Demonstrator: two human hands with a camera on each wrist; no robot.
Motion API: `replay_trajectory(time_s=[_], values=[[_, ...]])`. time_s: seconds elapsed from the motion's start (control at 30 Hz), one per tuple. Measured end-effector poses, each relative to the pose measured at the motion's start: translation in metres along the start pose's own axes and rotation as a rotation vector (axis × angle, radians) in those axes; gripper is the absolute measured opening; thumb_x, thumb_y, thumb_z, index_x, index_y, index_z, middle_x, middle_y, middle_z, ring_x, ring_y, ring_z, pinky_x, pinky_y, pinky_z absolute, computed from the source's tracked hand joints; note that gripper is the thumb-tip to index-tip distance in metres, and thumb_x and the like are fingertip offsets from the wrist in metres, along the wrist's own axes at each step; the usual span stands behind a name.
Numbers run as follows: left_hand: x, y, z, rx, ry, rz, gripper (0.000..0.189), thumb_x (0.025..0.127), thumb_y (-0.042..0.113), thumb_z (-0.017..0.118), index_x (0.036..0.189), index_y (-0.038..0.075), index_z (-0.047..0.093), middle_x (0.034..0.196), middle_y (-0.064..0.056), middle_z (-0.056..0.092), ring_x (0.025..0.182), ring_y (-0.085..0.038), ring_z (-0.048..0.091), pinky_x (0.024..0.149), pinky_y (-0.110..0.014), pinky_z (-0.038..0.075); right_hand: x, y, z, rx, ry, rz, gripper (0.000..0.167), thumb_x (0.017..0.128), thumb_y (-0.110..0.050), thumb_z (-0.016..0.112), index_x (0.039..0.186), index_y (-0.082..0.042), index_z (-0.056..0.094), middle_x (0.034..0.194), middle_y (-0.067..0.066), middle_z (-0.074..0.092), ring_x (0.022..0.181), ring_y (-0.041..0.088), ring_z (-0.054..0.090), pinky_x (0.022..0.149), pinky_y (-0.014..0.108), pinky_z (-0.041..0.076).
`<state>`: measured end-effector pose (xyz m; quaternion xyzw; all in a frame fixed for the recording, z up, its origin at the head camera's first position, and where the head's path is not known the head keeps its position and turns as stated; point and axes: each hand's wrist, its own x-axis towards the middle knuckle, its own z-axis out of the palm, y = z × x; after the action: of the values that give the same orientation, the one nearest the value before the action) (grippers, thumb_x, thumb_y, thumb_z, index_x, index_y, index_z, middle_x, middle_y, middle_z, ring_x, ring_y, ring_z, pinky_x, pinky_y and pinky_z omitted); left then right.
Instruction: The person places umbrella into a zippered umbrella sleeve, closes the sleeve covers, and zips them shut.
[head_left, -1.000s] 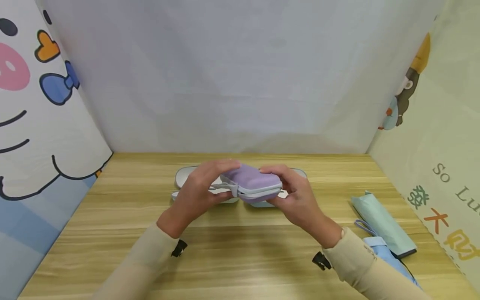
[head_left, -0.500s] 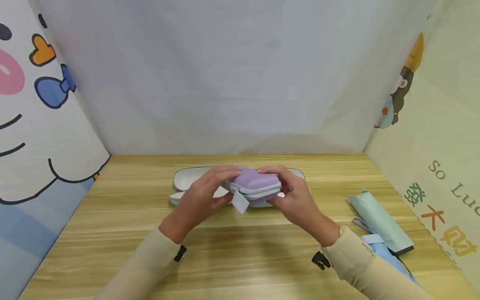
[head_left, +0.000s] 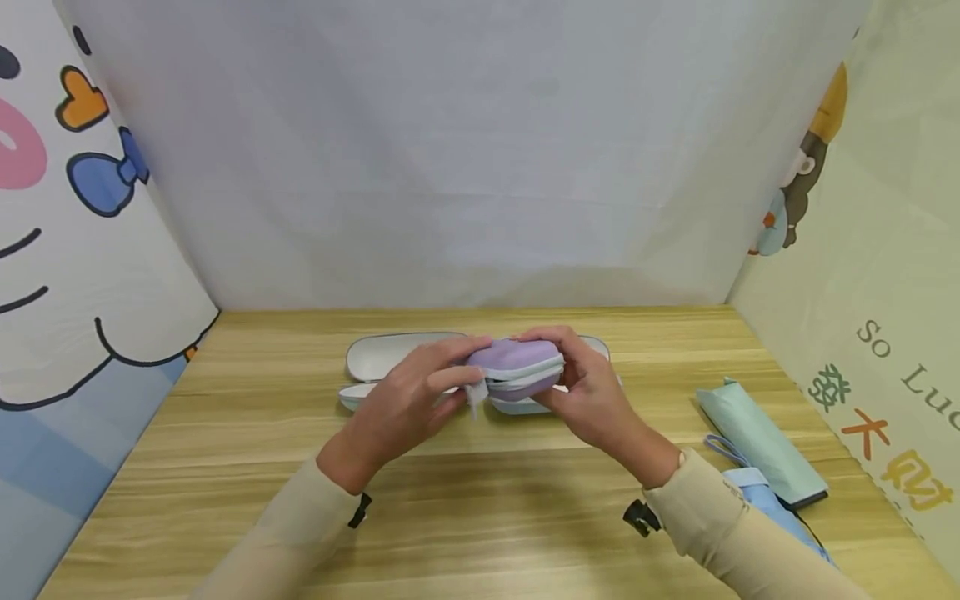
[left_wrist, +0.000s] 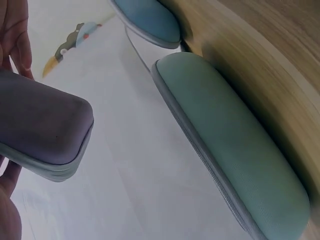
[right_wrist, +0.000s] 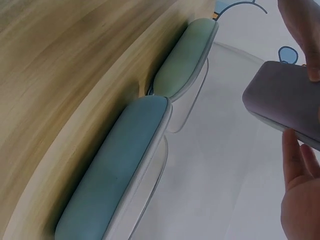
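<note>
A purple zippered glasses case [head_left: 517, 357] is held up over the table between both hands, its pale zipper edge towards me. My left hand [head_left: 397, 400] grips its left end, with the index finger at the pale tab [head_left: 477, 393] that hangs there. A narrow dark gap shows in the zipper line near that tab. At the right end, my right hand [head_left: 588, 387] holds the case with fingers above and thumb below. Behind stand two opened glasses cases, a green one [left_wrist: 230, 140] on the left and a blue one [right_wrist: 120, 160] on the right, both partly hidden in the head view.
A mint folded umbrella [head_left: 765, 442] lies at the table's right side, with a light blue umbrella [head_left: 776, 517] beside it, partly behind the right sleeve. A white sheet [head_left: 480, 150] rises behind the wooden table [head_left: 465, 517]; printed sheets stand at both sides.
The tab, first drawn out leftward by the left hand, dropped loose and now lies at the left index finger. The purple case has turned slightly, showing more of its zipper side.
</note>
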<state>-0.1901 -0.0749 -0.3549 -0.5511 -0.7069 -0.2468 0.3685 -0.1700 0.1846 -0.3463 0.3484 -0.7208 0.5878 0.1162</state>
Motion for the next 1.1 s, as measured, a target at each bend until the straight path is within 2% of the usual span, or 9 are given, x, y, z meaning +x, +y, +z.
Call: replay_trajectory(time_s=[0.13,0.2,0.3,0.4,0.5,0.6,0.87,1.1], values=[[-0.001,-0.002,-0.003,0.054,0.003,0.021,0.069,0.079,-0.01,0.083,0.132,0.013,0.046,0.145,-0.015,0.056,0.125,-0.031,0.06,0.102,-0.041,0.052,0.001,0.0,-0.006,0.028,-0.049,0.11,0.056,0.087,0.021,0.067,0.138,0.003,0.05,0.136,0.021,0.056,0.109,0.023,0.067,0.085,0.034,0.06],[-0.003,-0.003,-0.004,0.088,0.001,0.036,0.071,0.08,-0.011,0.082,0.136,0.016,0.048,0.146,-0.015,0.056,0.125,-0.03,0.06,0.101,-0.042,0.052,0.001,0.0,-0.01,0.105,-0.072,0.185,0.048,0.093,0.017,0.06,0.138,0.004,0.05,0.136,0.019,0.057,0.111,0.024,0.066,0.087,0.037,0.06],[-0.005,-0.005,-0.006,0.111,-0.003,0.048,0.07,0.082,-0.008,0.081,0.139,0.02,0.052,0.147,-0.016,0.055,0.127,-0.031,0.06,0.102,-0.045,0.051,0.001,-0.001,-0.017,0.289,-0.074,0.314,0.034,0.101,0.009,0.049,0.134,0.004,0.055,0.13,0.015,0.06,0.111,0.023,0.067,0.09,0.04,0.059],[-0.007,-0.006,-0.008,0.121,-0.01,0.053,0.054,0.093,-0.002,0.073,0.139,0.021,0.055,0.148,-0.016,0.055,0.129,-0.032,0.059,0.104,-0.047,0.05,0.001,-0.003,-0.022,0.463,-0.052,0.42,0.025,0.107,-0.001,0.046,0.126,-0.003,0.062,0.124,0.011,0.064,0.108,0.022,0.069,0.093,0.04,0.057],[-0.008,-0.007,-0.009,0.149,-0.006,0.07,0.037,0.105,0.006,0.059,0.139,0.019,0.056,0.147,-0.016,0.056,0.129,-0.032,0.059,0.104,-0.048,0.05,0.001,-0.004,-0.026,0.556,-0.052,0.472,0.024,0.109,-0.006,0.048,0.122,-0.009,0.068,0.12,0.008,0.068,0.104,0.021,0.071,0.094,0.038,0.057],[-0.007,-0.008,-0.009,0.206,0.012,0.107,0.033,0.109,0.007,0.05,0.139,0.019,0.058,0.146,-0.016,0.057,0.128,-0.032,0.06,0.103,-0.047,0.05,0.0,-0.005,-0.029,0.579,-0.056,0.496,0.025,0.108,-0.004,0.05,0.121,-0.011,0.071,0.119,0.007,0.07,0.104,0.019,0.071,0.094,0.035,0.057],[-0.003,-0.012,-0.009,0.35,0.043,0.214,0.04,0.106,0.002,0.054,0.14,0.022,0.062,0.144,-0.018,0.058,0.123,-0.035,0.063,0.103,-0.047,0.05,0.0,-0.005,-0.031,0.556,0.055,0.585,0.024,0.105,0.0,0.056,0.109,-0.012,0.076,0.097,0.002,0.071,0.089,0.011,0.067,0.082,0.024,0.057],[-0.003,-0.013,-0.007,0.418,0.048,0.244,0.044,0.103,-0.001,0.056,0.139,0.023,0.061,0.143,-0.018,0.059,0.121,-0.034,0.064,0.099,-0.046,0.052,0.005,-0.008,-0.029,0.495,0.118,0.559,0.024,0.103,0.005,0.056,0.098,-0.008,0.076,0.093,0.004,0.072,0.084,0.011,0.069,0.082,0.024,0.057]])
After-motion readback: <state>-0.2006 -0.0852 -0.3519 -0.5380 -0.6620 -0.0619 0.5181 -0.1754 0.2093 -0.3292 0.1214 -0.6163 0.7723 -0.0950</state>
